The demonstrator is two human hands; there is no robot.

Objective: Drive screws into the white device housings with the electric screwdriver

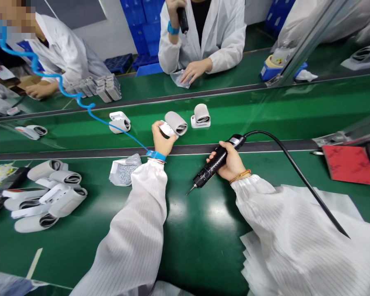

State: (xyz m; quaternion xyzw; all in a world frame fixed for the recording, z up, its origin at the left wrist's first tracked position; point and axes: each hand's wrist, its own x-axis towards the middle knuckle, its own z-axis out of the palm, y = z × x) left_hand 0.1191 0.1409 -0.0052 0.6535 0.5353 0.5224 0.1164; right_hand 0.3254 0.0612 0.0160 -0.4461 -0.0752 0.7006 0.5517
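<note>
White sleeves, lower frame: left hand, centre, gripping a grey-and-white cuff; right hand, right of centre, clasping a screwdriver.

Heap of cuff units at left of near bench; parts bag right of it. Sheets partly under right sleeve. Belt behind: three single units; fourth unit, in left hand, between two rightmost. Far bench beyond.

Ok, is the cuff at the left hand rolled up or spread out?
Rolled up: the grey cuff at the left hand shows a curled, layered end.
</note>
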